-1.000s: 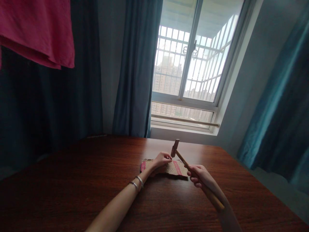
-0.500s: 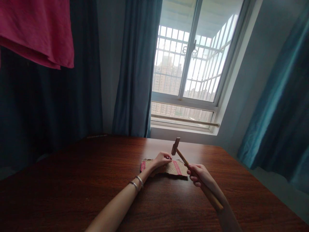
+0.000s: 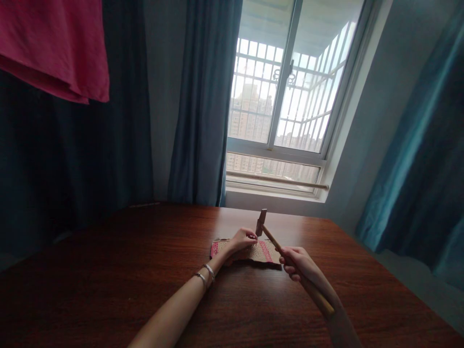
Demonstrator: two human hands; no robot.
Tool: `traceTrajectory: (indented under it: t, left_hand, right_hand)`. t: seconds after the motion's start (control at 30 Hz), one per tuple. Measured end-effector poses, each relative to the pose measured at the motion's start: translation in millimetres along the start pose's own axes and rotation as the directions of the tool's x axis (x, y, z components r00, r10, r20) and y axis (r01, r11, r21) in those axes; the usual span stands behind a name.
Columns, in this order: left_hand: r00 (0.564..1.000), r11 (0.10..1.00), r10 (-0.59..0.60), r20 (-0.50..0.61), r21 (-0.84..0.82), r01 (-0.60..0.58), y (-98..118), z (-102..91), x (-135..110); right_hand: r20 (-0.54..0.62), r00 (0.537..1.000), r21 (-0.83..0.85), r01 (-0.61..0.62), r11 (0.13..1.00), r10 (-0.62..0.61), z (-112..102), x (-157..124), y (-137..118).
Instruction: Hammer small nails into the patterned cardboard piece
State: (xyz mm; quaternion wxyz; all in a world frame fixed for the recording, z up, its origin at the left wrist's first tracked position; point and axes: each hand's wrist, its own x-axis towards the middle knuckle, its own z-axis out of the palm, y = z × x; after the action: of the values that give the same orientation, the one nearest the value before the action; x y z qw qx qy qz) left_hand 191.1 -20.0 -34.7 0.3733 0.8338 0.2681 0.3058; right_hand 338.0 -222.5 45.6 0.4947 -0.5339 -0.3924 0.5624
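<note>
My right hand (image 3: 295,263) is wrapped round the wooden handle of a hammer (image 3: 271,237), whose metal head is tilted just above the fingertips of my left hand. My left hand (image 3: 245,239) rests on a piece of cardboard (image 3: 259,253), its thumb and finger pinched together at the far edge. Whatever is in that pinch is too small to make out. The cardboard is tan with pink bands, ragged edges and many small holes or dots. Part of it is hidden under my left hand.
The cardboard lies on a brown wooden table (image 3: 163,290). Behind the table stand a barred window (image 3: 275,121) and a blue curtain (image 3: 203,106). Another curtain (image 3: 409,145) hangs at the right, and a pink cloth (image 3: 61,53) hangs at the upper left.
The hammer head has come slightly down and left, closer to my left fingertips. My left hand and the cardboard stay in place.
</note>
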Motion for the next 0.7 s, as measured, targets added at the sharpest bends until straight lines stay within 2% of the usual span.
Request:
traceTrajectory:
  t: [0.7]
  left_hand:
    - [1.000, 0.999, 0.023, 0.017, -0.036, -0.023, -3.5, -0.9, -0.9]
  right_hand:
    - [0.015, 1.000, 0.001, -0.005, 1.000, 0.005, -1.1, -1.7, -0.8]
